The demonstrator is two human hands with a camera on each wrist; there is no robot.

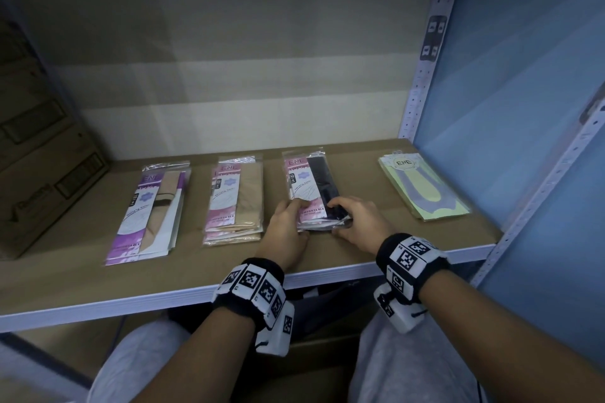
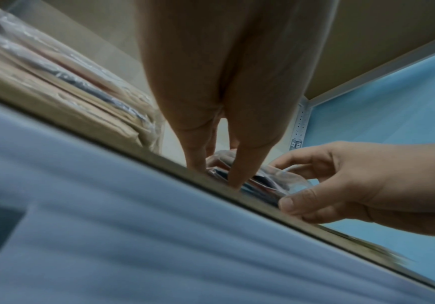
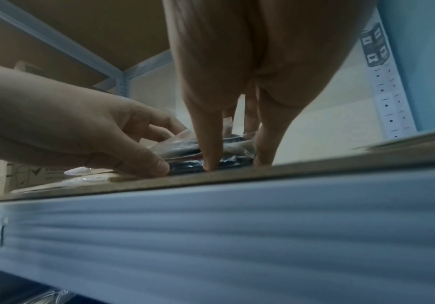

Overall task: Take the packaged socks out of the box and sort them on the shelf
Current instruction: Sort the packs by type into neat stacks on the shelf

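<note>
Four piles of packaged socks lie in a row on the brown shelf (image 1: pixel 376 249): purple-label packs (image 1: pixel 150 213), beige packs with pink labels (image 1: pixel 235 203), black packs with pink labels (image 1: pixel 311 190) and yellow-green packs (image 1: pixel 422 186). Both hands are at the near end of the black pile. My left hand (image 1: pixel 289 219) holds its left corner, thumb on top. My right hand (image 1: pixel 353 217) pinches its right corner, fingers on top and thumb at the near edge (image 2: pixel 289 203). In the right wrist view the left hand (image 3: pixel 94 139) and the right fingers (image 3: pixel 211 156) flank the black pile (image 3: pixel 185 164).
A large cardboard box (image 1: pixel 39 157) stands on the shelf at far left. A perforated white upright (image 1: pixel 425 59) and a blue side panel (image 1: pixel 507 75) close the right side. The shelf's white front rail (image 1: pixel 163 298) runs above my knees, and another cardboard box (image 1: pixel 314 353) sits below.
</note>
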